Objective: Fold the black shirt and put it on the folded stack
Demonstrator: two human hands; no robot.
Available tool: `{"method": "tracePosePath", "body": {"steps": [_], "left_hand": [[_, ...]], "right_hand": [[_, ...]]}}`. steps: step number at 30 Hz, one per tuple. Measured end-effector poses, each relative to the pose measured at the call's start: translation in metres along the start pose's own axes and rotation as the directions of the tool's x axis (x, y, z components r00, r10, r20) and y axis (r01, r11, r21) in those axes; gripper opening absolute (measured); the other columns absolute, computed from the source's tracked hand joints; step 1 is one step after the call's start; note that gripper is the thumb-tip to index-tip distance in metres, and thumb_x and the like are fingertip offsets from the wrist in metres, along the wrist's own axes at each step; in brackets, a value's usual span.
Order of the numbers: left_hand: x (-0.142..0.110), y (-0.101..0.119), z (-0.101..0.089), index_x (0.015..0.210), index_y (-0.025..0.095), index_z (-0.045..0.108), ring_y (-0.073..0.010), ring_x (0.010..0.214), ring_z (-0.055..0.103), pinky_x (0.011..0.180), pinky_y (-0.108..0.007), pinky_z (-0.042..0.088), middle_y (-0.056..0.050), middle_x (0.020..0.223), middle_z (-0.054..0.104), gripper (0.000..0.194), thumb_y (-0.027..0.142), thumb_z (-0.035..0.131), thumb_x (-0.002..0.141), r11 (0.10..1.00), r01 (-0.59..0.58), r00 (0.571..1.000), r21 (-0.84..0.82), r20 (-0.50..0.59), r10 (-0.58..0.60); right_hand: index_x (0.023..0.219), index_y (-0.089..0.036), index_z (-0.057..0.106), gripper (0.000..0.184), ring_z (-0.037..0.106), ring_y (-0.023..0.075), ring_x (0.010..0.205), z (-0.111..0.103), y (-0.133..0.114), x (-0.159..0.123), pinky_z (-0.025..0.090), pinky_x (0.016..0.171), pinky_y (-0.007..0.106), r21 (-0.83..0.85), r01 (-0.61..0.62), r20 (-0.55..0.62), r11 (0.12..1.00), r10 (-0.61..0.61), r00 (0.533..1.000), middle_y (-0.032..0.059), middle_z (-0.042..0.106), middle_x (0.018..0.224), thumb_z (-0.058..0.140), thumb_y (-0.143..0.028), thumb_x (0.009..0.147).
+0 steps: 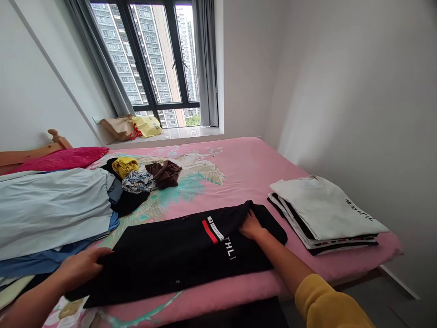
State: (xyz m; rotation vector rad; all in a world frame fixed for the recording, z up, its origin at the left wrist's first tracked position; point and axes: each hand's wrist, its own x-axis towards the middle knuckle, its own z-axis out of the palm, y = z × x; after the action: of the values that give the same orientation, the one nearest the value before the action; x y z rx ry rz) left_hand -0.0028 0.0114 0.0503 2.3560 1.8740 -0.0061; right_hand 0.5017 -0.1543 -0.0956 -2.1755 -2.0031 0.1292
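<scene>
A black garment (177,255) with a red and white label and white letters lies flat across the near part of the pink bed (246,168). My left hand (82,266) rests on its left edge, fingers curled over the cloth. My right hand (251,225), in a yellow sleeve, lies on the garment's far right part, where a fold of black cloth rises; its fingertips press at that fold.
A stack of folded white and black shirts (324,214) sits at the bed's right edge. Light blue clothes (51,205) and a heap of small yellow, brown and patterned garments (139,177) lie left. A red pillow (64,158), paper bags on the sill and the wall at right.
</scene>
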Motion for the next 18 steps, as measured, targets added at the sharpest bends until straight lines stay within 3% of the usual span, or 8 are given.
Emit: {"method": "tracePosePath", "body": {"steps": [2,4,7,9,11,14,16,18], "left_hand": [[0.010,-0.005,0.025,0.103,0.025,0.066,-0.0241,0.108,0.056,0.099,-0.046,0.029,-0.002,0.113,0.066,0.052,0.005,0.050,0.058,0.981,-0.017,0.999,0.192,-0.027,0.022],[0.005,0.011,0.048,0.113,0.025,0.061,-0.0241,0.112,0.054,0.099,-0.044,0.031,-0.004,0.122,0.061,0.047,0.011,0.048,0.070,0.970,-0.121,0.984,0.211,-0.105,0.145],[-0.022,0.072,0.078,0.120,0.023,0.057,-0.0233,0.119,0.049,0.100,-0.035,0.036,-0.008,0.130,0.054,0.042,0.033,0.050,0.080,0.880,-0.471,0.863,0.052,-0.177,0.473],[-0.043,0.122,0.095,0.125,0.026,0.054,-0.0252,0.124,0.045,0.104,-0.040,0.032,-0.008,0.135,0.050,0.048,0.032,0.056,0.077,0.778,-0.628,0.766,0.002,-0.175,0.618],[-0.057,0.166,0.109,0.129,0.029,0.050,-0.0260,0.126,0.042,0.106,-0.045,0.029,-0.007,0.138,0.048,0.057,0.020,0.057,0.073,0.712,-0.702,0.703,-0.002,-0.158,0.693],[-0.061,0.202,0.120,0.124,0.023,0.055,-0.0241,0.117,0.051,0.098,-0.043,0.037,-0.009,0.128,0.056,0.056,0.003,0.044,0.073,0.746,-0.666,0.734,0.012,-0.165,0.658],[-0.058,0.208,0.121,0.115,0.020,0.062,-0.0217,0.100,0.058,0.088,-0.039,0.042,-0.009,0.111,0.064,0.046,0.003,0.038,0.079,0.766,-0.642,0.755,-0.003,-0.170,0.633],[-0.056,0.205,0.120,0.108,0.020,0.065,-0.0193,0.086,0.060,0.080,-0.037,0.043,-0.007,0.096,0.066,0.038,0.008,0.036,0.086,0.740,-0.672,0.732,-0.022,-0.169,0.660]], "right_hand": [[0.140,-0.015,0.037,0.059,0.023,0.0300,0.136,-0.002,-0.001,-0.002,0.000,0.112,0.049,-0.018,-0.043,-0.001,0.999,0.043,0.999,0.0131,0.041,0.142,0.028,-0.045,0.091],[0.141,-0.014,0.035,0.061,0.022,0.0300,0.136,-0.002,0.000,-0.003,0.001,0.112,0.048,-0.016,-0.061,0.007,0.998,0.061,0.998,0.0128,0.040,0.142,0.028,-0.047,0.091],[0.141,-0.015,0.035,0.062,0.025,0.0298,0.135,-0.001,0.001,-0.004,0.002,0.112,0.046,-0.015,-0.078,0.019,0.997,0.078,0.997,0.0121,0.040,0.142,0.031,-0.048,0.090],[0.141,-0.016,0.037,0.061,0.026,0.0298,0.134,0.001,0.002,-0.004,0.003,0.112,0.046,-0.019,-0.086,0.031,0.996,0.086,0.996,0.0113,0.041,0.142,0.031,-0.048,0.090],[0.140,-0.017,0.037,0.060,0.026,0.0300,0.134,0.001,0.002,-0.004,0.003,0.112,0.047,-0.022,-0.095,0.041,0.995,0.096,0.995,0.0105,0.041,0.142,0.030,-0.048,0.090],[0.141,-0.018,0.037,0.059,0.025,0.0301,0.135,0.000,0.001,-0.005,0.003,0.112,0.048,-0.022,-0.107,0.049,0.994,0.108,0.993,0.0103,0.039,0.143,0.029,-0.049,0.090],[0.142,-0.018,0.035,0.060,0.024,0.0298,0.135,-0.001,0.001,-0.005,0.003,0.112,0.047,-0.016,-0.104,0.051,0.994,0.104,0.993,0.0099,0.038,0.144,0.029,-0.049,0.090],[0.143,-0.018,0.032,0.062,0.022,0.0295,0.136,-0.002,0.001,-0.006,0.001,0.112,0.047,-0.012,-0.094,0.051,0.996,0.094,0.994,0.0097,0.037,0.145,0.029,-0.050,0.090]]}}
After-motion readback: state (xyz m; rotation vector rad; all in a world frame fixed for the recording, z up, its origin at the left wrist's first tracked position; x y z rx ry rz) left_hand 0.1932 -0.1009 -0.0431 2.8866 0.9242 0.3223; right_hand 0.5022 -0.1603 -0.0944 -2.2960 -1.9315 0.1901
